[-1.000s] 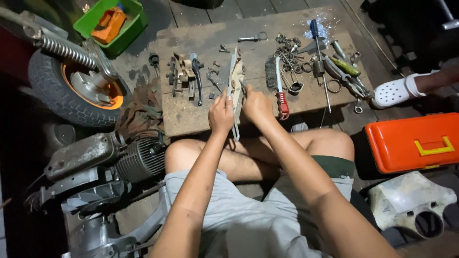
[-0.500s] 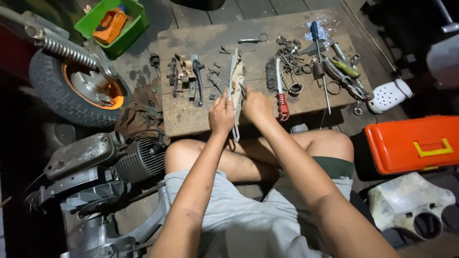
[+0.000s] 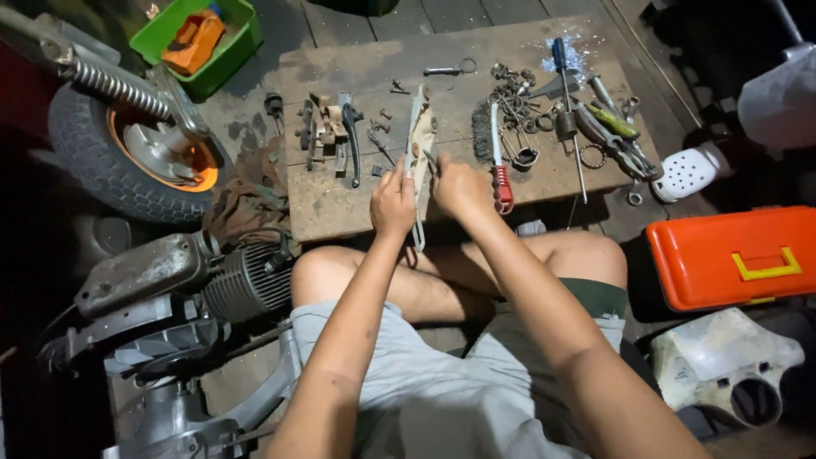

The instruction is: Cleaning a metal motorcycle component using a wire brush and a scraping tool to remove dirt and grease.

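Tool tip (image 3: 431,158) hidden behind right hand (image 3: 459,187)

Light falls from above onto the middle, so the wooden surface (image 3: 476,64) looks bright. The edges and left side are dark. Everything looks sharp, with a little blur far right.
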